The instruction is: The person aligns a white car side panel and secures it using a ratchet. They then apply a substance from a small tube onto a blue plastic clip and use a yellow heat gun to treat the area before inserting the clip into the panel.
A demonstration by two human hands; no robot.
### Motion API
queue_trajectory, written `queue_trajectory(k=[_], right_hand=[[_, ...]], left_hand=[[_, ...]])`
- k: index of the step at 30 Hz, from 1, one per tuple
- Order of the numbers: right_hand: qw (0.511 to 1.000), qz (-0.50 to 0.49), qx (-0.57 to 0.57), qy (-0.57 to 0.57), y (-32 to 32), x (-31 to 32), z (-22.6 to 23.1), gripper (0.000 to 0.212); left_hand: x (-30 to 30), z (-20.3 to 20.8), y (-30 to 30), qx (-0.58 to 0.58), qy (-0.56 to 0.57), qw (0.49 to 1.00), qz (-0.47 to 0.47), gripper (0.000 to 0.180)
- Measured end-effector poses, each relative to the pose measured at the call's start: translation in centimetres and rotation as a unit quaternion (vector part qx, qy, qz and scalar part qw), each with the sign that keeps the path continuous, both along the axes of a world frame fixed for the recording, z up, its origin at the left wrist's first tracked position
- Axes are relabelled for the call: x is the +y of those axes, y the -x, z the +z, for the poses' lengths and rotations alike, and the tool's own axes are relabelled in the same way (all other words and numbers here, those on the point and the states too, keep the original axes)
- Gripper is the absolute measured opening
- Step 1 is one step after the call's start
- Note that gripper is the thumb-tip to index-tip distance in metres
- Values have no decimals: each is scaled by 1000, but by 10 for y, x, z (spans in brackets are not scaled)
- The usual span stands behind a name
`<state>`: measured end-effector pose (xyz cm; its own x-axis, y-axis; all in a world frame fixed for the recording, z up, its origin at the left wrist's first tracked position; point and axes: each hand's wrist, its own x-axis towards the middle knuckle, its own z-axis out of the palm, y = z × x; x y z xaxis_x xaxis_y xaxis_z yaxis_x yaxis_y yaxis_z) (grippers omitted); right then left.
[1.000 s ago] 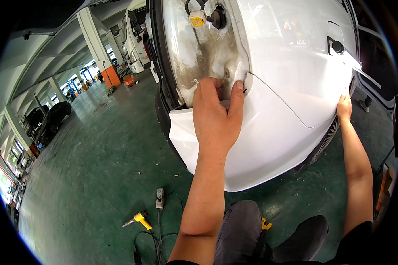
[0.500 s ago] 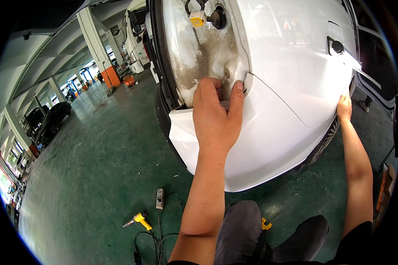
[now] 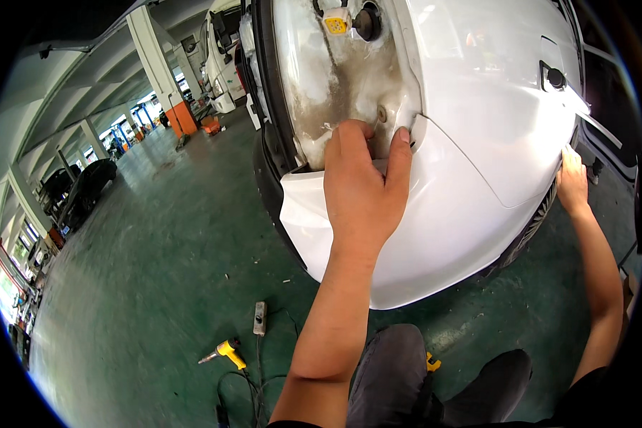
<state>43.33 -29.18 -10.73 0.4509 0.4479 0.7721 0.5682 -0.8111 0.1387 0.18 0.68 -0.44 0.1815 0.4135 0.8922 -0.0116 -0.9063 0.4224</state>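
Right, left hand point(image 3: 367, 185) is over the upper edge of the white bumper point(image 3: 442, 235), just below the grimy lamp recess point(image 3: 357, 78), thumb and fingers apart. Right hand point(image 3: 572, 182) at the body edge above the tyre point(image 3: 529, 234); can't tell if gripping. Yellow pistol-shaped tool point(image 3: 230, 351) and power strip point(image 3: 260, 318) on green floor point(image 3: 157, 285).

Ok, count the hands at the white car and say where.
2. The left hand is at the bumper, by the grimy recess; the right hand is near the tyre, at the white side panel. Others could be hidden.
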Motion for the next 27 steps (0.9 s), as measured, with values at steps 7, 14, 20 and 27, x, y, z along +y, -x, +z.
queue_trajectory(k=[7,14,20,27], right_hand=[[977,-95,5,190,18,8,17,34],[927,-210,28,309,-32,8,27,23],[908,-202,59,363,-45,22,42,20],[958,-196,52,202,-102,12,18,19]], left_hand=[[0,1,2,11,13,1000,-6,37],[-1,2,1,-5,8,1000,-15,37],[1,0,6,9,12,1000,4,36],[0,0,0,-5,17,1000,-25,37]])
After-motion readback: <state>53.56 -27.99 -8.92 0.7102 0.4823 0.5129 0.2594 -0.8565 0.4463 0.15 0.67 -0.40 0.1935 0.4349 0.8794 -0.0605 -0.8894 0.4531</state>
